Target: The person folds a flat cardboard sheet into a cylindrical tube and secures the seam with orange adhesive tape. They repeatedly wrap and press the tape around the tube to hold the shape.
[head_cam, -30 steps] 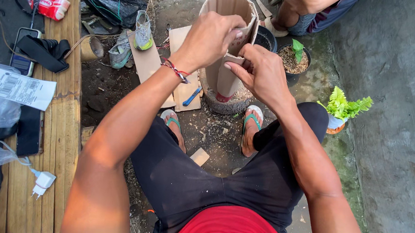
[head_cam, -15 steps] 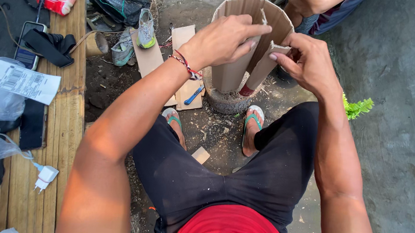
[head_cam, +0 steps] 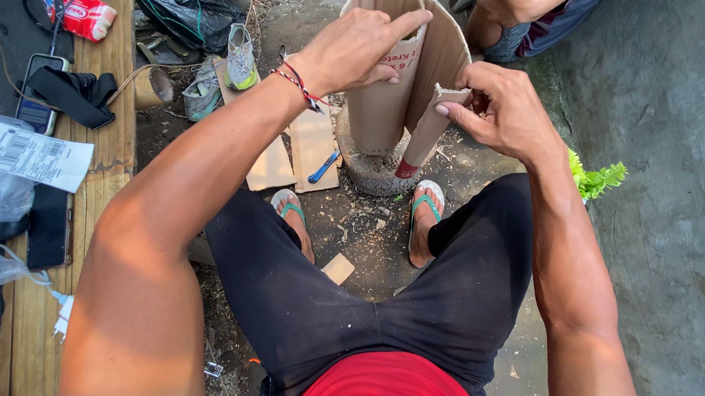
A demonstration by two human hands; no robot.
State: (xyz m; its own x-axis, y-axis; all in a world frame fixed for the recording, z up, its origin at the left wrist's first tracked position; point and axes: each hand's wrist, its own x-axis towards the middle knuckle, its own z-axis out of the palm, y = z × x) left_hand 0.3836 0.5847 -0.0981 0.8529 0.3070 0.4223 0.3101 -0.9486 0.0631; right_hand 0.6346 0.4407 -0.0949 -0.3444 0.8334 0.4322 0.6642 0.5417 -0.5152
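Upper centre of the frame, the left hand (head_cam: pixel 356 52) grips the rim of the curled cardboard sheet (head_cam: pixel 396 76), fingers clamped; the right hand (head_cam: pixel 502 109) pinches its free edge. Keeping both edges aligned while rolling looks wise. The tube stands upright, long axis vertical, on a round concrete base (head_cam: pixel 371 170)

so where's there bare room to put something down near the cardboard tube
The barest patch is the grey concrete on the right, beyond the green plant. There is a smaller gap of dirt between the two sandalled feet, littered with chips. The wooden bench on the left is crowded with phones, bags and cables, and flat cardboard pieces cover the ground left of the cardboard tube.
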